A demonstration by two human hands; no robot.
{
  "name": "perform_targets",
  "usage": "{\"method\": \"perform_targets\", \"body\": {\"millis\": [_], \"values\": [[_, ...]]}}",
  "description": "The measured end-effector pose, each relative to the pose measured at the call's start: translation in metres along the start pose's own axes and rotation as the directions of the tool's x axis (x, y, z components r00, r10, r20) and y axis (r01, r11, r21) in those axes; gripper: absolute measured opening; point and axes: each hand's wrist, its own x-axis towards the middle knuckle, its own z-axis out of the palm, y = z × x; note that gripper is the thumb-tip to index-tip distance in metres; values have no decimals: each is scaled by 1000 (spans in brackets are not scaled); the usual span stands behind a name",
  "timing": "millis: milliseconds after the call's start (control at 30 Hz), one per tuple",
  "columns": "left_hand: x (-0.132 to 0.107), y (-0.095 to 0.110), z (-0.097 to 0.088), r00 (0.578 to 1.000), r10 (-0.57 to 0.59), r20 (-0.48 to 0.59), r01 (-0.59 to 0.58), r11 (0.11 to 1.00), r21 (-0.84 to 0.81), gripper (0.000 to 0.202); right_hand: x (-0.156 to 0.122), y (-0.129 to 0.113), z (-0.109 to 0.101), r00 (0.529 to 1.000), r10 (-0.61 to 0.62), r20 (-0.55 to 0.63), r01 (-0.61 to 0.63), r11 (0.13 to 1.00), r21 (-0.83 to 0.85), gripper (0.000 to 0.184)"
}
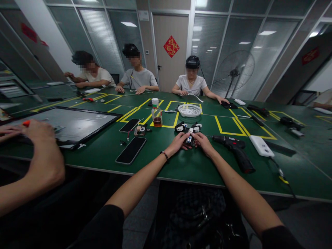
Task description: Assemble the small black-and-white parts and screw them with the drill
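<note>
My left hand (179,142) and my right hand (203,142) meet at the table's near side, fingers closed around a small black-and-white piece (190,138) with a blue patch. Its exact kind is too small to tell, and the fingers cover part of it. Just beyond my fingertips lie black-and-white parts (181,127) of a similar look; whether they join the held piece I cannot tell. A black cordless drill (234,148) rests on its side right of my right hand. To the left of my left hand lies a dark-screened phone (131,150).
A bottle of brown liquid (157,116), a second phone (129,125), a small mechanism with wires (140,130) and a white basket (189,110) stand beyond. At right is a white power bank (261,146) with a cable. A co-worker's arm (38,162) works over a flat panel (85,121).
</note>
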Motion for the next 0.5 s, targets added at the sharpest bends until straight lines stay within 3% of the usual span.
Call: {"method": "perform_targets", "body": {"millis": [300, 500], "values": [[5, -8, -5, 995, 45, -90, -37, 995, 94, 47, -1, -4, 0, 999, 42, 34, -41, 999, -19, 44], [7, -8, -7, 995, 56, -78, -49, 995, 89, 48, -3, -8, -1, 998, 50, 32, -51, 999, 9, 43]]}}
